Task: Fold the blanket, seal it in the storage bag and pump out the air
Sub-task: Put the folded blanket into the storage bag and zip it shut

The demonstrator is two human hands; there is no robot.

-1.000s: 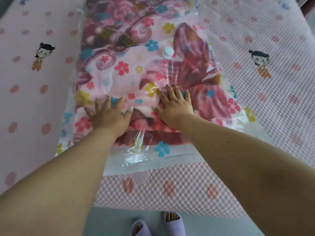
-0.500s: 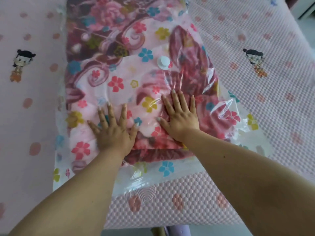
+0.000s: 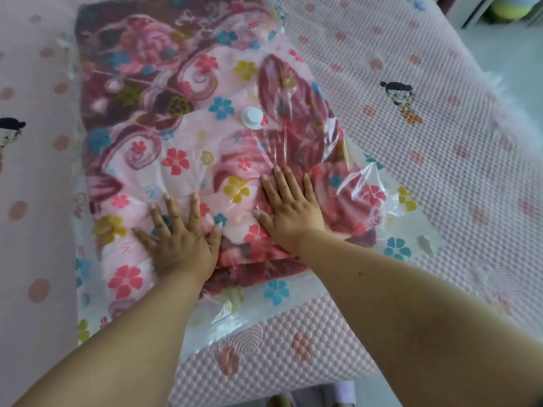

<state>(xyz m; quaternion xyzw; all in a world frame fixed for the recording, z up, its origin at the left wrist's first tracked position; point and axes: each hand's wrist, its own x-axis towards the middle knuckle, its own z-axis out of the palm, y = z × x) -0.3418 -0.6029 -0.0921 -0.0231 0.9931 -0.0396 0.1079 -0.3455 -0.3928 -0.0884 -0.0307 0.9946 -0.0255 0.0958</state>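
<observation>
Near the bed's [image 3: 440, 171] front edge, left hand [image 3: 179, 245] and right hand [image 3: 293, 212] flat, fingers spread, pressing the clear flowered bag [image 3: 411, 230], pink folded blanket [image 3: 164, 98] inside, white valve [image 3: 252, 117] on top.

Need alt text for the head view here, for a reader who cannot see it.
Both hands, left hand and right hand, press flat, fingers spread, on a clear flower-printed storage bag holding a folded pink and maroon blanket. A white valve sits beyond the hands; the bag lies on a pink bed cover.
</observation>
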